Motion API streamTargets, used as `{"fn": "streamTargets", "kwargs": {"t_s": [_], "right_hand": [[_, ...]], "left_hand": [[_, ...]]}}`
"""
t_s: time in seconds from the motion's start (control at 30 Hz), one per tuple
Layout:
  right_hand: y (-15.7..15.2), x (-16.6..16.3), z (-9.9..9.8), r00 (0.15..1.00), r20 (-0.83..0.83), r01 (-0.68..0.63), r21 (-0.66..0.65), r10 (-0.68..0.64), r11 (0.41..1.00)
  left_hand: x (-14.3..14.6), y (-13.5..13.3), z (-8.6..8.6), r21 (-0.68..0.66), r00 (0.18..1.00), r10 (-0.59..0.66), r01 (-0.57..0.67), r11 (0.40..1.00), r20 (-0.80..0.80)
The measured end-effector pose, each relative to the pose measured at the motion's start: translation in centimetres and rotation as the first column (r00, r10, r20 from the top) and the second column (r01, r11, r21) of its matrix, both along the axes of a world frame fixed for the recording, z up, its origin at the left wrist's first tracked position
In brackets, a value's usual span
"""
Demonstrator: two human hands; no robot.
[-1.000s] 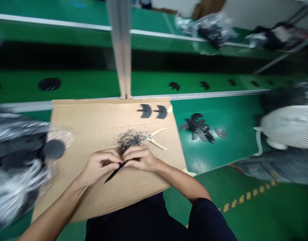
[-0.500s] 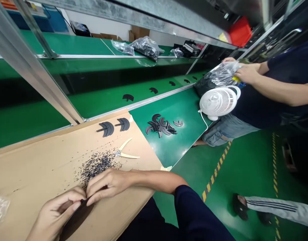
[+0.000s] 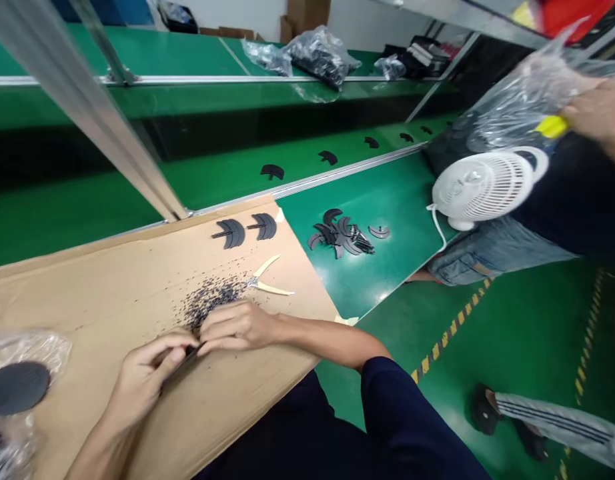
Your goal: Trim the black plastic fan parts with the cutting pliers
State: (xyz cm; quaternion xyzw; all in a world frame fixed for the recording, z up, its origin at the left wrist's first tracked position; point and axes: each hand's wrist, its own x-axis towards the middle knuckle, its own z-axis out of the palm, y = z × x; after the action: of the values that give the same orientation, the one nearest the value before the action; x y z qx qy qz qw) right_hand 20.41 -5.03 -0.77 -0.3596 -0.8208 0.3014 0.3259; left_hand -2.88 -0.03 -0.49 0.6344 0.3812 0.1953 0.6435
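Note:
My left hand (image 3: 145, 373) grips a thin black plate (image 3: 180, 367), seen nearly edge-on, between thumb and fingers. At its far end my right hand (image 3: 242, 327) is closed, fingertips pinching the plate's edge. Much of the plate is hidden by my left hand. Just beyond my hands, many tiny black bits (image 3: 207, 297) lie scattered on the cardboard sheet (image 3: 107, 287). Beside them rest nippers (image 3: 267, 280) with cream handles, jaws toward the bits. Farther back on the cardboard are two black curved, finned parts (image 3: 230, 233).
A black disc (image 3: 20, 387) lies on clear plastic at left. Black curved parts are heaped (image 3: 340, 233) on the green table, near a white fan (image 3: 487, 183). More parts sit along the green strip behind. At right a co-worker holds a clear bag (image 3: 517, 100). A metal post (image 3: 107, 127) rises at left.
The view has shifted left and down, bringing the black disc into sight. The plate between my hands now appears more edge-on. The co-worker has raised the clear bag's top.

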Motion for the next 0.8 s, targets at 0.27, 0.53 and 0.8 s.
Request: {"fn": "streamTargets", "kwargs": {"t_s": [0.27, 0.53, 0.8], "right_hand": [[1.5, 1.9, 1.1, 0.989, 0.004, 0.145, 0.146, -0.147, 0.979], [1.0, 10.6, 1.8, 0.776, 0.521, 0.326, 0.151, -0.355, 0.933], [2.4, 7.4, 3.4, 0.890, 0.340, 0.270, 0.141, -0.302, 0.953]], "left_hand": [[2.3, 0.2, 0.6, 0.294, 0.985, 0.115, -0.149, 0.944, 0.130], [2.3, 1.5, -0.3, 0.489, 0.936, 0.155, -0.302, 0.818, 0.317], [2.4, 1.4, -0.6, 0.473, 0.931, 0.209, -0.335, 0.815, 0.301]]}}
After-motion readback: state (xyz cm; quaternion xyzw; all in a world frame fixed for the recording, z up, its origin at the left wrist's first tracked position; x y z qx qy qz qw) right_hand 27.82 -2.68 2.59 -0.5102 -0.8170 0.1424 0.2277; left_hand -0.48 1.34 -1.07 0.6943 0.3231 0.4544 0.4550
